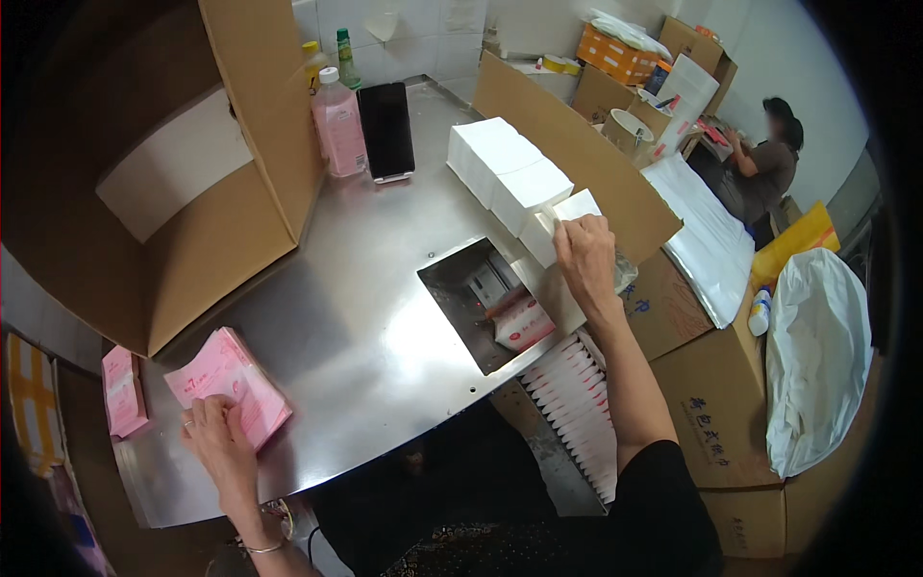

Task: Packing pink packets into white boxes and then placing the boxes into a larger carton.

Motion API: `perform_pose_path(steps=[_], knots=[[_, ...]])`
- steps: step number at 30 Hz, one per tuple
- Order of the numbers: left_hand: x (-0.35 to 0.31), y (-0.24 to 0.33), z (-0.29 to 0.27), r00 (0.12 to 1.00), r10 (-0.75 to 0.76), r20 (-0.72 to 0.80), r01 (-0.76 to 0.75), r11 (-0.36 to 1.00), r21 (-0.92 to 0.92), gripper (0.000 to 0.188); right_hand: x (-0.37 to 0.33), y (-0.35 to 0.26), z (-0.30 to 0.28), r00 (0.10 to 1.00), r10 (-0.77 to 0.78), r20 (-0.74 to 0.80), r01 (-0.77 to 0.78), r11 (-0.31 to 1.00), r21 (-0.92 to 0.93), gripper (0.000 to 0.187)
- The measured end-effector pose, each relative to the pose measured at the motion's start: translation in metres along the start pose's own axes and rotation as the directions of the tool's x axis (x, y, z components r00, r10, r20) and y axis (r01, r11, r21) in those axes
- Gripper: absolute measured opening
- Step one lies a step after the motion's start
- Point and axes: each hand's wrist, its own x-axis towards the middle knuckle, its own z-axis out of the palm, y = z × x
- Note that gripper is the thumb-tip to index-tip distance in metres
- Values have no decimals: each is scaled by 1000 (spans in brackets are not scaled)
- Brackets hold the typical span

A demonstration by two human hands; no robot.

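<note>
My left hand (215, 435) is at the near left of the steel table, fingers curled and pressed onto the top of a stack of flat pink printed bags (226, 370). A smaller bundle of pink bags (122, 392) lies beside it at the table's left edge. At the right, my right hand (587, 258) is closed on a small bundle of white paper tissues (580, 205). That bundle is tilted at the near end of a long row of stacked white tissues (505, 171). My fingers partly hide it.
A square opening (461, 288) in the steel tabletop (356, 288) has a pink-and-white packet (524, 323) inside. Below right sits a tray of packed packets (577, 404). A large carton (221, 207), pink bottle (338, 125) and phone (387, 130) stand behind. Another person (764, 168) sits far right.
</note>
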Motion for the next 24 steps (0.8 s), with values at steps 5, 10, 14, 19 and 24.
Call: perform_pose_path(steps=[5,10,14,19,24], knots=[[3,124,38,956,287,58,-241,883,-402,9,-7,5,6,985,-20,-173,35,996,83,25],[-6,160,81,874,486,15,-413,759,-503,32,-70,-99,3,911,-387,-143,411,821,395,40],[-5,140,77,913,399,80,-327,837,-439,60,-119,-149,-27,691,-723,-22,650,607,458,35],[0,173,86,966,251,-67,-259,908,-329,66,-59,-190,7,655,-586,477,471,810,348,23],[-1,145,78,924,377,61,-375,926,-43,56,-66,-122,-2,921,-390,-10,352,818,454,27]])
